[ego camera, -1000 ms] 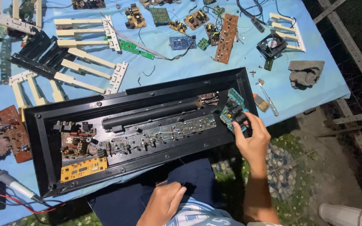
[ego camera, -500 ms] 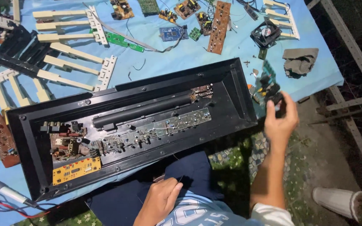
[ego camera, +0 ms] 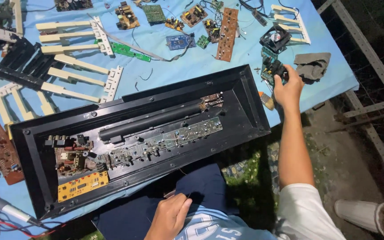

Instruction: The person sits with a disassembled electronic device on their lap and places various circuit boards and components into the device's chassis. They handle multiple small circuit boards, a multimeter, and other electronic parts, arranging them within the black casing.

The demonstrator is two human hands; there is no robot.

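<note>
Head view looks straight down on a blue-covered table [ego camera: 187, 66] crowded with parts, where the right hand [ego camera: 288, 87] reaches out past the right end of an opened black keyboard case [ego camera: 250, 106] and closes its grip around a small green circuit module [ego camera: 273, 70] with dark components on it. That module sits at the table's right side, just below a small black fan [ego camera: 275, 38] and just left of a crumpled grey cloth [ego camera: 312, 66]. Fingers curl over the module's near edge, pinching it; whether it rests on the table or is lifted clear cannot be told. Risk, as I judge it: the spot is cramped, so the module or the knuckles could knock the fan or sweep small loose pieces lying near it toward the table edge, and a pinch on the board's edge alone could let it tip and slip out. The right arm is stretched nearly straight from the shoulder, wrist level, palm down. The left hand [ego camera: 170, 216] rests low near the lap on dark trousers, fingers loosely curled with nothing in them, well apart from the case and its boards.
</note>
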